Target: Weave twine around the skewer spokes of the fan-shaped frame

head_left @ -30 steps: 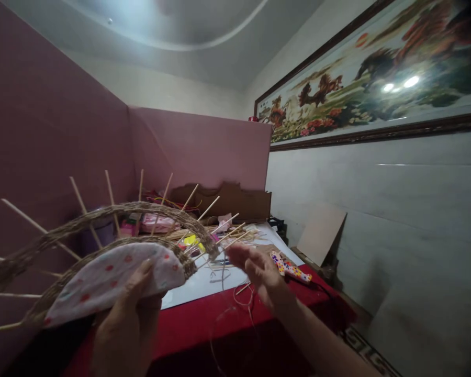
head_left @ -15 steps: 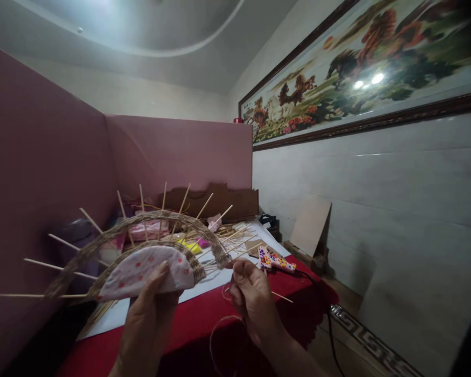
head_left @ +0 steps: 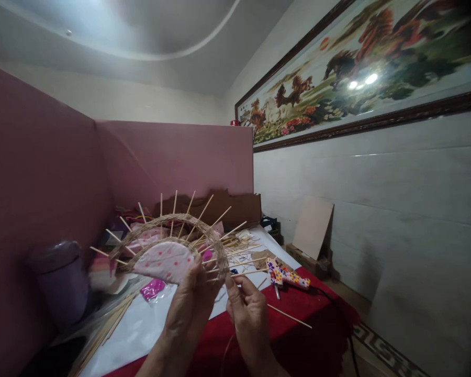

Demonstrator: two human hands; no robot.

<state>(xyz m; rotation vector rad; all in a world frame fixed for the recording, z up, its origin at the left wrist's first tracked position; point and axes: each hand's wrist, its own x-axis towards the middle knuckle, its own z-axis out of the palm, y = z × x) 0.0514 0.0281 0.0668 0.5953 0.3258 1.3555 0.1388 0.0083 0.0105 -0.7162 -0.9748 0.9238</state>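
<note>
A fan-shaped woven piece is held up over the table. Its half-round pad of white cloth with red dots is ringed by woven twine, and thin wooden sticks radiate outward through an outer twine band. My left hand grips the piece by its lower right, thumb on the front by the pad. At the right end of the outer band, my right hand pinches the loose twine, which hangs below it. The exact spot between the right fingertips is hidden.
A flower-patterned glue gun lies at right, its cord running off the edge. A loose stick rests on red cloth. White sheeting bears wooden strips and a magenta packet. Cardboard stands behind; a purple bin is left.
The woven piece has moved right and turned, its left side now farther back. My left hand shifted right with it. The right hand has moved slightly lower, at the outer band's end.
</note>
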